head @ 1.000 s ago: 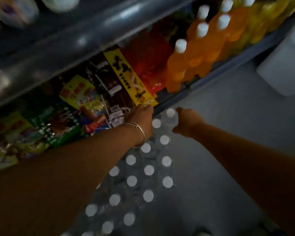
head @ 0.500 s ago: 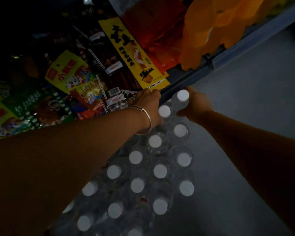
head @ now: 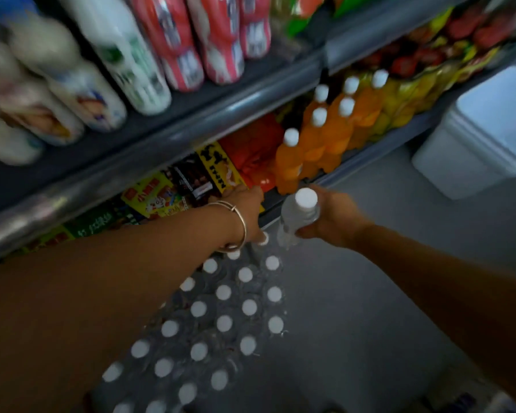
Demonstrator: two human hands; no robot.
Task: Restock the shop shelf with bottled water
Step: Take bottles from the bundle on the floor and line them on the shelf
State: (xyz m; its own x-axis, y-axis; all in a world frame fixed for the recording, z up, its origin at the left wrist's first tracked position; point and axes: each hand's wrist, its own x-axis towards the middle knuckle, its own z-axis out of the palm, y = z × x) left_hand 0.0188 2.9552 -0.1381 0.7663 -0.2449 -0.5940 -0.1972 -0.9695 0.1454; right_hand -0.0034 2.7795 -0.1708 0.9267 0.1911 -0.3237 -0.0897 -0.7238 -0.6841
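Observation:
A shrink-wrapped pack of water bottles with white caps stands on the floor under my arms. My right hand is shut on one clear water bottle, which is lifted above the pack's far end and tilted, cap up. My left hand, with a bangle at the wrist, is pressed down at the far end of the pack beside the low shelf's edge. Its fingers are hidden, so its grip is unclear.
Orange drink bottles and snack packets fill the low shelf. White and red bottles stand on the shelf above, whose grey rail juts out. A white bin sits on the grey floor at right.
My right hand has pulled one water bottle up out of the pack. The view has tilted upward, and the upper shelf shows now. My left hand stays at the pack's far end.

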